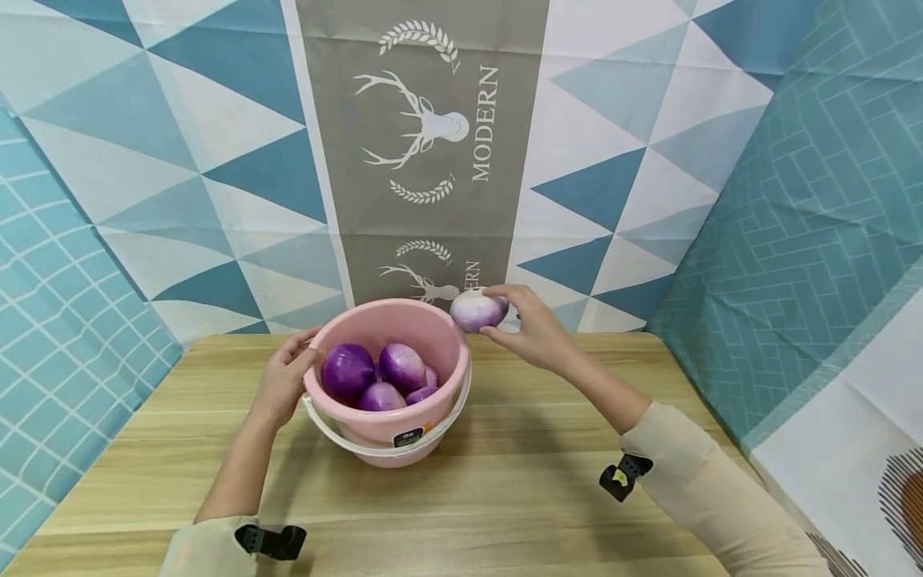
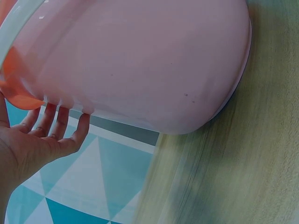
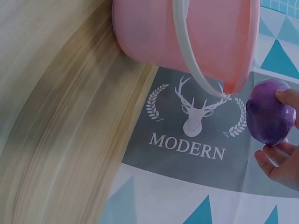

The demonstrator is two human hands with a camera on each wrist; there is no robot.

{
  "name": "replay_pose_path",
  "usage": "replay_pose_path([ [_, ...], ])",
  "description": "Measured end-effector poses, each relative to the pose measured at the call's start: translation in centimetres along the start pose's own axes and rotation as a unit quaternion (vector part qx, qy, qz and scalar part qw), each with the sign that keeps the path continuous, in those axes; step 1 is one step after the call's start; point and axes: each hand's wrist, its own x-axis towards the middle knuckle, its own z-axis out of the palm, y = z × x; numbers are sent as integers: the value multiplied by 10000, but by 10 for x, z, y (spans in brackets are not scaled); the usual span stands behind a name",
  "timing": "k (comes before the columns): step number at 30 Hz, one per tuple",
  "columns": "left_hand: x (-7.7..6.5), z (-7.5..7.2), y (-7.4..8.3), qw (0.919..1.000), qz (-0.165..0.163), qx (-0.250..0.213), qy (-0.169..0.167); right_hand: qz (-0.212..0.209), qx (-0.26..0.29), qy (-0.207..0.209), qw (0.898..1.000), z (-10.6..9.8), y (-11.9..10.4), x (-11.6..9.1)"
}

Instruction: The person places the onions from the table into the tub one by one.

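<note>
A pink bucket (image 1: 392, 433) with a white handle (image 1: 339, 439) stands on the wooden table, holding several purple onions (image 1: 349, 373). My left hand (image 1: 283, 377) holds the bucket's left side at the rim. In the left wrist view, the fingertips (image 2: 84, 116) of that hand rest against the bucket's outer wall, just below the rim. Beside the far right of the rim, my right hand (image 1: 537, 330) pinches a white-and-purple onion (image 1: 479, 311) between thumb and fingers, raised above the table. That onion (image 3: 270, 112) looks darker purple in the right wrist view.
The wooden table (image 1: 548, 497) reaches back to a wall cloth (image 1: 425, 200) printed with triangles and a deer head. Blue tile-patterned sheets (image 1: 65, 264) flank it. A black strap (image 1: 626, 476) sits on the right sleeve, another strap (image 1: 270, 541) on the left.
</note>
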Motion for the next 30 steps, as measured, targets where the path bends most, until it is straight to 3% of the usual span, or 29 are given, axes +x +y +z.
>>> replay_pose_path([
  [30, -1, 1, 0, 9998, 7, 161, 118, -124, 723, -220, 9971, 30, -31, 15],
])
